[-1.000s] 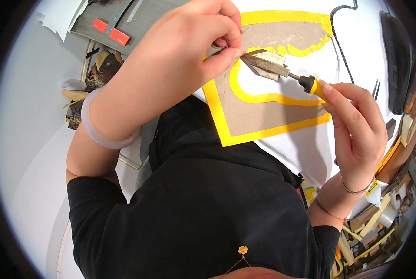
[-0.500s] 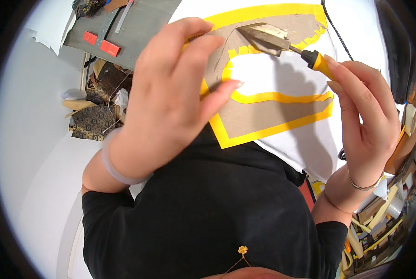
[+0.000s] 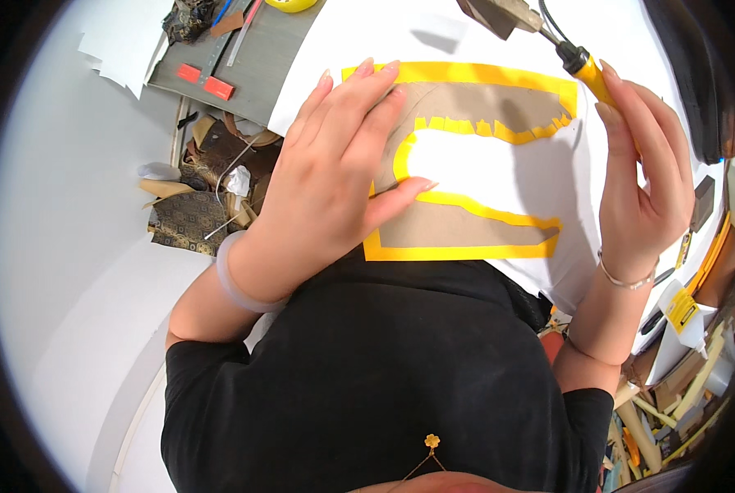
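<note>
Fingers spread and gripping nothing, the left hand (image 3: pixel 343 148) lies across the left end of a yellow-edged brown panel (image 3: pixel 450 225) on a white surface (image 3: pixel 359 37), thumb by its inner edge — apparently to steady it. The right hand (image 3: pixel 647 168) pinches a tool (image 3: pixel 577 60) by its yellow handle (image 3: pixel 593 79), likely to spare skin the metal head (image 3: pixel 500 15) — beyond the panel's right edge.

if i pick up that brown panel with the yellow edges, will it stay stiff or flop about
The panel is probably light, since it looks like a thin sheet. Its two long prongs, joined only near the left hand, may bend or twist if lifted from that end. Rolling seems unlikely, given its flat, straight-sided outline.
</note>
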Action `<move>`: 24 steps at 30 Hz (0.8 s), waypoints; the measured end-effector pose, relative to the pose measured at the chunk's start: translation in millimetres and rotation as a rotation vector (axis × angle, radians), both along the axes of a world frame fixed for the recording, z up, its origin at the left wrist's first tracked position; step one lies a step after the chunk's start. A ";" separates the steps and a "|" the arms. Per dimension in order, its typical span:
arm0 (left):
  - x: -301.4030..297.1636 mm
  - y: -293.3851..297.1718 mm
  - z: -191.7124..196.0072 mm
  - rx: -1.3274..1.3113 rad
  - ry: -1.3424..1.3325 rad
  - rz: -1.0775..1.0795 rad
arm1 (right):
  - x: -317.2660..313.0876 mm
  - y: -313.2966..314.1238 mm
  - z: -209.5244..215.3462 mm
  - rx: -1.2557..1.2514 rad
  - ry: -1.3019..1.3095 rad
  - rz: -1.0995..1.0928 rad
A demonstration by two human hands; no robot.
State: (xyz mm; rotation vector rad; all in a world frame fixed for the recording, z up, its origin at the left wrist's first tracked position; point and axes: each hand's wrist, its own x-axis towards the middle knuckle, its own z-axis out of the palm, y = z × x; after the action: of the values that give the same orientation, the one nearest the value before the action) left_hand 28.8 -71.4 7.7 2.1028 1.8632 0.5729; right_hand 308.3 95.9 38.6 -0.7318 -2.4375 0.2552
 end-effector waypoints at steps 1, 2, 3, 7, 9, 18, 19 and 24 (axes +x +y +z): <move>4.3 -1.5 -0.9 0.023 0.016 0.017 | 0.1 0.8 -5.3 0.013 0.025 -0.007; 8.4 0.1 -2.9 0.048 0.022 0.022 | 1.7 0.9 -8.2 0.029 0.042 -0.025; 11.2 0.5 -3.2 0.072 0.029 0.028 | 5.2 3.4 -15.1 0.048 0.068 -0.043; 19.4 -1.8 4.2 0.066 0.031 -0.092 | 12.1 12.9 -29.1 0.120 0.144 -0.040; 25.9 -4.1 6.2 0.056 0.037 -0.125 | 0.5 6.8 -31.9 0.077 0.265 -0.051; 39.3 -6.9 11.9 0.116 0.110 -0.115 | -20.6 -3.7 -28.9 0.029 0.461 -0.026; 41.2 -5.2 15.5 0.090 0.135 -0.107 | -20.4 -4.2 -29.7 0.044 0.476 -0.016; 48.1 -5.0 19.2 0.028 0.128 -0.066 | -19.0 -1.4 -30.3 0.147 0.468 0.041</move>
State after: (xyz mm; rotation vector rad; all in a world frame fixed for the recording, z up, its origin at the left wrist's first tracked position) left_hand 76.9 -76.4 26.9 2.2588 1.8538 0.4615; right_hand 289.2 94.4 8.3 -0.4915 -2.0026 0.2303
